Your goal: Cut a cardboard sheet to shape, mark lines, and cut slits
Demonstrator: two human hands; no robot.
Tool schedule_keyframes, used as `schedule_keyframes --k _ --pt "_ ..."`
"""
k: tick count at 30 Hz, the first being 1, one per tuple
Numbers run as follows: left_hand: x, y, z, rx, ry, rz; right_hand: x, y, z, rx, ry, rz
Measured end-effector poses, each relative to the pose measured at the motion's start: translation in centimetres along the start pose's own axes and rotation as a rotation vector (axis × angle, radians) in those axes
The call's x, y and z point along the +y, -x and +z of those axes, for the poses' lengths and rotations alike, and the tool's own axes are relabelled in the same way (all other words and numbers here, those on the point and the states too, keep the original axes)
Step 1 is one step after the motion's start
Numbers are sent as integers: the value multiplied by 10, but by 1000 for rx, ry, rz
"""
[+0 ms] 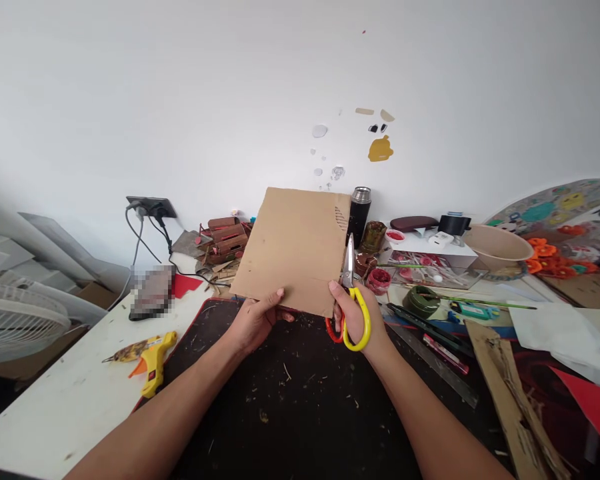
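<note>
A flat sheet of brown cardboard (pixel 297 250) is held up, tilted, over the black mat (pixel 300 413). My left hand (pixel 260 323) pinches its lower left edge, thumb on the front and fingers behind. At the lower right corner my right hand (pixel 363 313) grips the sheet with the thumb on its face. That same hand also carries scissors (pixel 357 320) with one yellow and one red handle, blades pointing up beside the cardboard's right edge. Near the sheet's upper right corner the surface shows torn, ridged marks.
A yellow glue gun (pixel 153 363) lies on the white table at left, near a fan (pixel 20 323). Behind stand a black flask (pixel 360 213) and brown rolls (pixel 227 237). At right are paint jars (pixel 379 280), a metal ruler (pixel 437 367), cardboard strips (pixel 510 393) and a bowl (pixel 497 247).
</note>
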State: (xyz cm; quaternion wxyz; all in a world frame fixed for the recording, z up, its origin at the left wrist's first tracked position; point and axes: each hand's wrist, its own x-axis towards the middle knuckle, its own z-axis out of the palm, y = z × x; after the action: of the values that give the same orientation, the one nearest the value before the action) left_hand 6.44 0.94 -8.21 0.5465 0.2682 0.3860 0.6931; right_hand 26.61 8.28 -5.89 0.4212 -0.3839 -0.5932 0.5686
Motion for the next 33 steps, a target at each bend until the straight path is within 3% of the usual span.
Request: schedule_keyframes --k 6,21,29,33 --pt "0 2 5 -62 -21 -80 0 0 2 -7 33 9" --pt "-2 0 0 -30 -4 -26 11 5 5 -83 78 -19" --pt "0 1 2 -17 -23 -35 11 6 5 -95 182 -122" --pt "1 2 1 -57 -18 -64 10 6 6 -105 137 -57"
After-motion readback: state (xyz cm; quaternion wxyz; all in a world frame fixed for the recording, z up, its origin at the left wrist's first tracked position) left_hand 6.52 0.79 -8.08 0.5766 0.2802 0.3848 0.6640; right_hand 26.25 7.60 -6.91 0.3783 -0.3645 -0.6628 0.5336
